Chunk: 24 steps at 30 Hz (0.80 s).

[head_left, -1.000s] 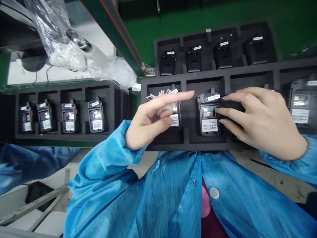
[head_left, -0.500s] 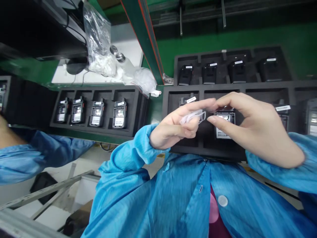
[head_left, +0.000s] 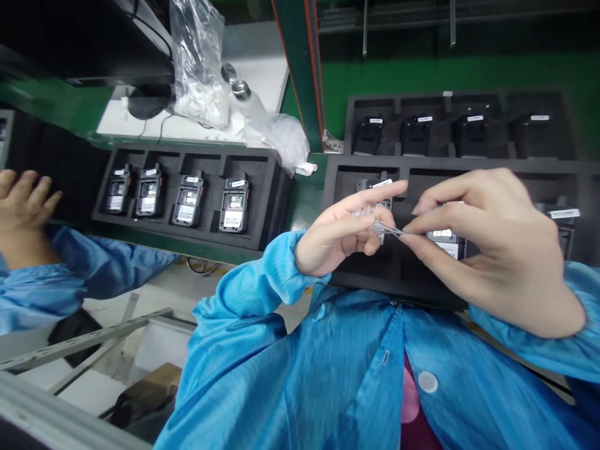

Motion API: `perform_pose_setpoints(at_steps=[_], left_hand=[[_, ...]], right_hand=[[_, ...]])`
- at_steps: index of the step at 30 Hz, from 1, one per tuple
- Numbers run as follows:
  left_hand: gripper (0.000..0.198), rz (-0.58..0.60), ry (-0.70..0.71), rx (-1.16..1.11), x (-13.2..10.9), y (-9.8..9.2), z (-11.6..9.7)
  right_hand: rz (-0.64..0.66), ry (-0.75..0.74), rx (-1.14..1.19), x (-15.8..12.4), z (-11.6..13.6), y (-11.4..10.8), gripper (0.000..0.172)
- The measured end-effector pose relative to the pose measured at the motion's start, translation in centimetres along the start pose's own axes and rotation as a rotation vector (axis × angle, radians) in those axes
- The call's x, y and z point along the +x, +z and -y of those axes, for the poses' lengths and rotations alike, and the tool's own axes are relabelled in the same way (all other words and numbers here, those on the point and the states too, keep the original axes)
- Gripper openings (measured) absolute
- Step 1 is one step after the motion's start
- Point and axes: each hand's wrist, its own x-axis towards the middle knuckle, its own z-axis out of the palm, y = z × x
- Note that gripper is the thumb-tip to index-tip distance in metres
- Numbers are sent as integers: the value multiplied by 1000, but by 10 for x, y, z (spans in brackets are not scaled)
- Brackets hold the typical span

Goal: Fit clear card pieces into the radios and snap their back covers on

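Note:
My left hand [head_left: 335, 240] has its lower fingers curled round a small bunch of thin translucent plastic strips [head_left: 388, 227], with the index finger stretched out above. The thumb and forefinger of my right hand [head_left: 506, 256] pinch the free ends of those strips. Both hands hover over a black foam tray [head_left: 365, 275] with compartments. Under my right hand lies a black handheld device [head_left: 446, 247] with a white label, partly covered. Another labelled device [head_left: 382, 185] sits behind my left fingers, and one more [head_left: 565, 215] lies to the right.
A second foam tray [head_left: 349, 128] behind holds several dark devices face down. To the left, another tray [head_left: 197, 234] carries several devices. A clear plastic bag [head_left: 199, 75], a bottle [head_left: 253, 103] and a crumpled bag [head_left: 290, 140] stand beyond. Another person's hand [head_left: 25, 203] is at far left.
My right thumb and forefinger have closed on the ends of the strips and draw them out from my left hand. The view has shifted slightly, and the other person's hand shows more fully.

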Motion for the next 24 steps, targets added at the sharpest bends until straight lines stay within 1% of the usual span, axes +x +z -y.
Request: perform_pose_setpoints(at_steps=[3, 6, 9, 11, 13, 16, 18, 20, 22, 24], left_hand=[[54, -30, 21, 194, 0, -10, 3], [54, -119, 74, 385, -1, -21, 2], [57, -232, 222, 534, -3, -34, 0], [58, -270, 349, 598, -5, -44, -1], [56, -238, 448, 660, -8, -52, 0], [41, -125, 551, 774, -10, -59, 1], [28, -89, 603, 874, -10, -59, 2], [20, -76, 637, 1000, -8, -57, 2], [22, -74, 647, 1167, -5, -56, 3], [29, -48, 641, 1366, -1, -56, 4]], right_hand=[[5, -37, -53, 2, 3, -1, 7], [25, 29, -9, 5, 5, -1, 4], [58, 130, 38, 6, -1, 8, 10], [105, 208, 34, 6, -9, 19, 12], [140, 292, -4, 6, -19, 33, 11], [161, 374, -53, 5, -34, 50, 11], [167, 398, -62, 6, -40, 56, 9], [160, 412, -78, 7, -43, 58, 8], [144, 415, -94, 8, -44, 58, 8], [121, 404, -102, 9, -45, 59, 9]])
